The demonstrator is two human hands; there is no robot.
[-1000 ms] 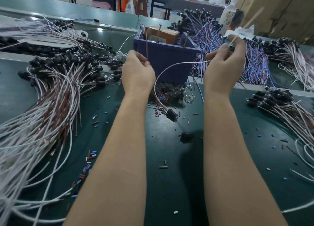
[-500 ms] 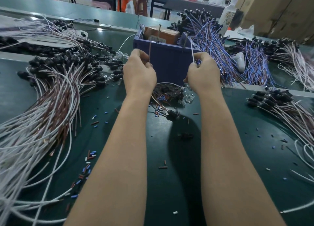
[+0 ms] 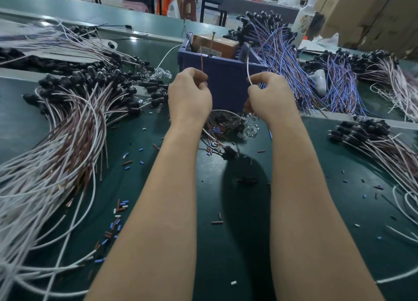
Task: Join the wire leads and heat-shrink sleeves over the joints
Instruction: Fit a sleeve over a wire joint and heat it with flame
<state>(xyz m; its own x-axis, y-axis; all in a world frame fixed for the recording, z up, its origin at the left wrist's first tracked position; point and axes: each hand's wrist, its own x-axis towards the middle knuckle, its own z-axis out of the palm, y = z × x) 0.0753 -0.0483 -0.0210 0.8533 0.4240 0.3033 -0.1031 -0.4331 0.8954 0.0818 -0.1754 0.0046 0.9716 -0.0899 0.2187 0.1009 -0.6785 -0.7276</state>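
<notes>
While both forearms reach out over the green bench point(image 3: 226, 244), the left hand point(image 3: 188, 97) is curled closed, fingertips pinching a brown wire lead point(image 3: 201, 60) that stands up from the fist. The right hand point(image 3: 270, 98) is likewise curled, pinching a white wire lead point(image 3: 248, 73) that rises above it and loops below between the hands. Both leads run down to a black connector point(image 3: 229, 153) hanging just above the bench, in front of the blue bin point(image 3: 226, 74). Loose sleeve pieces point(image 3: 117, 219) are scattered on the bench.
</notes>
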